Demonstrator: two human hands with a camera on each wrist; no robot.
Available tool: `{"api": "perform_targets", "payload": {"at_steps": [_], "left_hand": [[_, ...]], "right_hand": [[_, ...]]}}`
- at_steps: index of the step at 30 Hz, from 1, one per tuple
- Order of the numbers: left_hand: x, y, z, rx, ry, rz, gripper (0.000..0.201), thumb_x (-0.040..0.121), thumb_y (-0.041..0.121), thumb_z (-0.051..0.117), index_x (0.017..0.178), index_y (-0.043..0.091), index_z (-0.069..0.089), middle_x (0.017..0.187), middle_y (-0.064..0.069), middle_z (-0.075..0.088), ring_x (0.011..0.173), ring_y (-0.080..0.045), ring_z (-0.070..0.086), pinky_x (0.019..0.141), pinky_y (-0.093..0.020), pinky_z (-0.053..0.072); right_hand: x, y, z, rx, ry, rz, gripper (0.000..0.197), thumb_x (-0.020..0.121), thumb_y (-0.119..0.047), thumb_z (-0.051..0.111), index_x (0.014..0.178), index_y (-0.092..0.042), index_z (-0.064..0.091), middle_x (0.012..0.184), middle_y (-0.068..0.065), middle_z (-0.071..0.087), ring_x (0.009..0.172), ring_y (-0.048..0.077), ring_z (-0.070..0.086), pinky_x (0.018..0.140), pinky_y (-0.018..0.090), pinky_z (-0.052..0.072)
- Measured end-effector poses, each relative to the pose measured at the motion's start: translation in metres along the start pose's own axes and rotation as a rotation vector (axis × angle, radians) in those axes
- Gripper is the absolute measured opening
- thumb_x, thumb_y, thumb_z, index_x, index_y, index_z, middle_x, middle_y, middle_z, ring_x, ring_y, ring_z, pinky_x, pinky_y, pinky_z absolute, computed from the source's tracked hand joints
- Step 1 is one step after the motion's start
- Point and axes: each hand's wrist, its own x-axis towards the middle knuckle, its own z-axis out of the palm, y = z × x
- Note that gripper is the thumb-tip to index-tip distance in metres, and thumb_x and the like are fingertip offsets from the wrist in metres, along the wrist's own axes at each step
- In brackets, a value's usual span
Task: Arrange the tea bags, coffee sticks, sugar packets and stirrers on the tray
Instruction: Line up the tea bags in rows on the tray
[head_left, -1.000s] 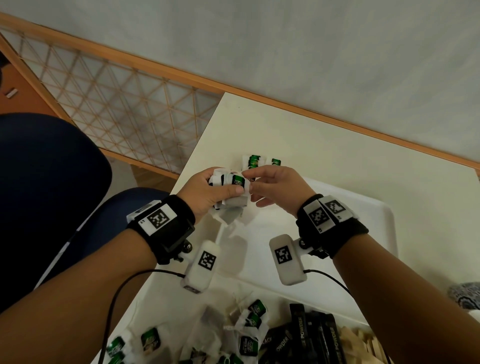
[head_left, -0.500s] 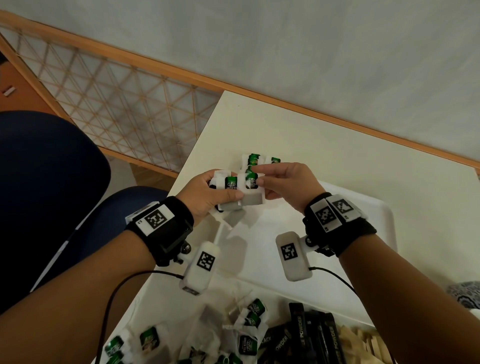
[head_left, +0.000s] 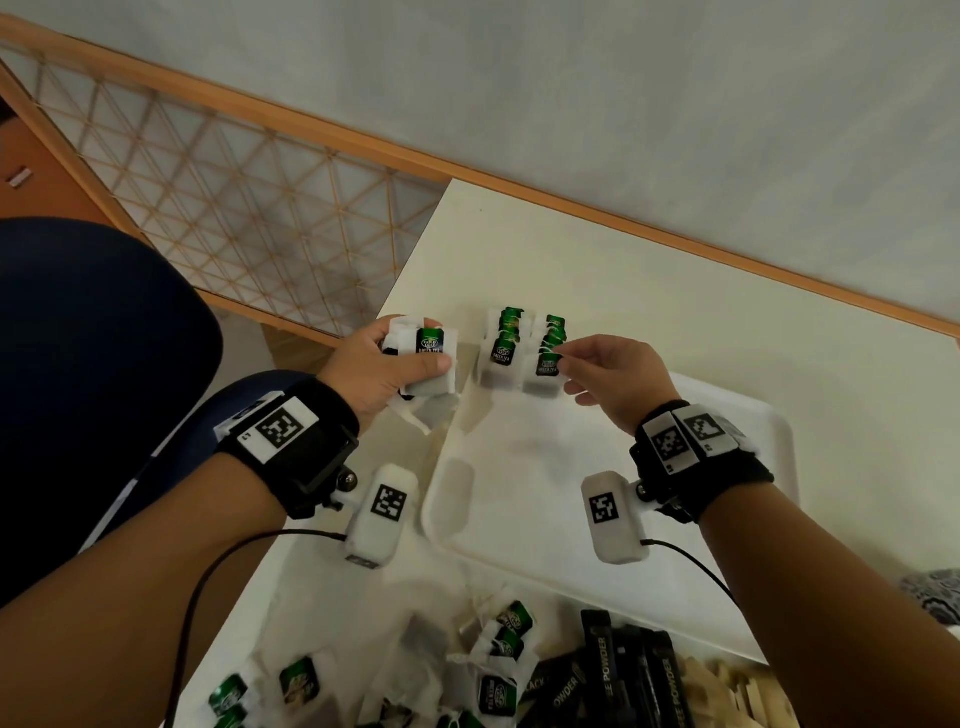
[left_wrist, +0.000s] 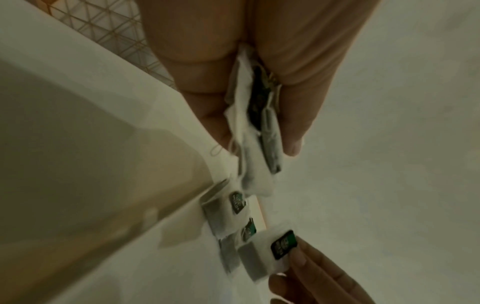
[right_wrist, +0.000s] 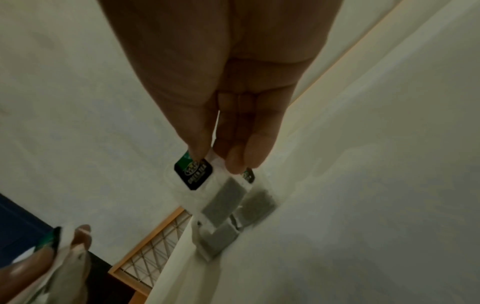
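Tea bags going onto the tray's far corner

Head view: left hand (head_left: 384, 364) clutches a stack (head_left: 428, 358) labelled GREEN TEA; right hand (head_left: 613, 379) pinches a tea bag (head_left: 545, 366) at two rows (head_left: 506, 343) on the tray (head_left: 519, 530), 12 o'clock; coffee sticks (head_left: 639, 675) reading POWDER at 6 o'clock on the tabletop (head_left: 675, 291).
Left wrist: fingers (left_wrist: 207, 102) clamp the stack.
Right wrist: fingers (right_wrist: 244, 148) nip the GREEN TEA tag (right_wrist: 193, 171).

The coffee sticks (head_left: 631, 675) at six o'clock are cut off by the head view's bottom edge; stirrers (head_left: 737, 693) likewise; the left hand (head_left: 387, 364) hides most of its tea-bag bundle (head_left: 431, 358).
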Motion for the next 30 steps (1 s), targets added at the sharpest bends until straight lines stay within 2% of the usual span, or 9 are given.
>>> {"api": "perform_targets", "payload": {"at_steps": [2, 5, 9, 15, 20, 23, 25, 27, 30], "left_hand": [[0.002, 0.001, 0.000, -0.009, 0.010, 0.000, 0.029, 0.072, -0.003, 0.072, 0.094, 0.015, 0.065, 0.088, -0.007, 0.066, 0.085, -0.024, 0.063, 0.085, -0.042, 0.054], [0.003, 0.000, 0.003, 0.003, -0.006, -0.016, 0.035, 0.066, 0.003, 0.075, 0.097, 0.014, 0.064, 0.087, -0.006, 0.066, 0.083, -0.023, 0.063, 0.082, -0.040, 0.055], [0.005, -0.007, 0.009, 0.049, -0.025, -0.031, 0.029, 0.071, 0.000, 0.075, 0.093, 0.017, 0.065, 0.082, -0.002, 0.069, 0.083, -0.023, 0.063, 0.084, -0.042, 0.054], [0.006, -0.013, 0.022, 0.127, -0.075, -0.005, 0.027, 0.075, 0.000, 0.075, 0.090, 0.021, 0.067, 0.077, 0.003, 0.069, 0.073, -0.015, 0.064, 0.075, -0.034, 0.054], [0.006, -0.016, 0.025, 0.113, -0.088, -0.005, 0.027, 0.075, 0.001, 0.075, 0.093, 0.020, 0.066, 0.072, 0.008, 0.070, 0.067, -0.009, 0.065, 0.064, -0.024, 0.055], [0.005, -0.016, 0.027, 0.118, -0.094, -0.009, 0.028, 0.075, 0.002, 0.075, 0.094, 0.019, 0.066, 0.075, 0.006, 0.070, 0.069, -0.012, 0.065, 0.067, -0.026, 0.055], [0.005, -0.016, 0.027, 0.126, -0.101, -0.007, 0.029, 0.074, 0.002, 0.076, 0.097, 0.017, 0.066, 0.078, 0.003, 0.070, 0.071, -0.013, 0.065, 0.068, -0.026, 0.056], [0.004, -0.016, 0.028, 0.120, -0.105, -0.009, 0.030, 0.074, 0.001, 0.075, 0.098, 0.017, 0.066, 0.081, 0.001, 0.069, 0.071, -0.014, 0.065, 0.068, -0.026, 0.057], [0.003, -0.016, 0.029, 0.116, -0.117, -0.011, 0.031, 0.073, -0.001, 0.076, 0.095, 0.017, 0.065, 0.079, 0.001, 0.068, 0.070, -0.013, 0.064, 0.064, -0.024, 0.056]], "right_hand": [[0.002, 0.003, 0.002, -0.016, -0.024, 0.017, 0.016, 0.086, -0.014, 0.066, 0.079, -0.028, 0.068, 0.069, -0.010, 0.067, 0.064, 0.010, 0.063, 0.063, 0.024, 0.055], [0.007, 0.007, 0.006, -0.046, -0.029, 0.044, 0.015, 0.087, -0.014, 0.066, 0.080, -0.027, 0.067, 0.073, -0.009, 0.068, 0.064, 0.010, 0.063, 0.060, 0.022, 0.054], [0.015, 0.014, 0.007, -0.053, 0.024, 0.080, 0.008, 0.088, -0.015, 0.064, 0.087, -0.023, 0.068, 0.073, -0.007, 0.066, 0.062, 0.009, 0.062, 0.057, 0.020, 0.052], [0.019, 0.017, 0.005, -0.082, 0.053, 0.077, 0.004, 0.088, -0.019, 0.065, 0.090, -0.021, 0.067, 0.075, -0.007, 0.066, 0.063, 0.008, 0.062, 0.053, 0.018, 0.051], [0.021, 0.018, 0.008, -0.088, 0.065, 0.099, 0.008, 0.089, -0.018, 0.063, 0.095, -0.016, 0.067, 0.076, -0.004, 0.068, 0.063, 0.010, 0.063, 0.057, 0.023, 0.055], [0.020, 0.020, 0.009, -0.103, 0.069, 0.122, 0.012, 0.089, -0.020, 0.062, 0.098, -0.013, 0.066, 0.081, -0.001, 0.069, 0.065, 0.012, 0.065, 0.060, 0.026, 0.056], [0.019, 0.022, 0.010, -0.138, 0.093, 0.112, 0.013, 0.088, -0.026, 0.063, 0.098, -0.018, 0.065, 0.087, -0.002, 0.069, 0.072, 0.011, 0.064, 0.065, 0.027, 0.055], [0.016, 0.019, 0.009, -0.193, 0.145, 0.055, 0.018, 0.086, -0.033, 0.065, 0.102, -0.026, 0.062, 0.092, -0.008, 0.065, 0.080, 0.008, 0.061, 0.068, 0.023, 0.049], [0.007, 0.000, 0.012, -0.068, 0.106, -0.031, 0.016, 0.086, -0.036, 0.065, 0.101, -0.031, 0.064, 0.092, -0.011, 0.065, 0.083, 0.010, 0.063, 0.069, 0.025, 0.050]]}}
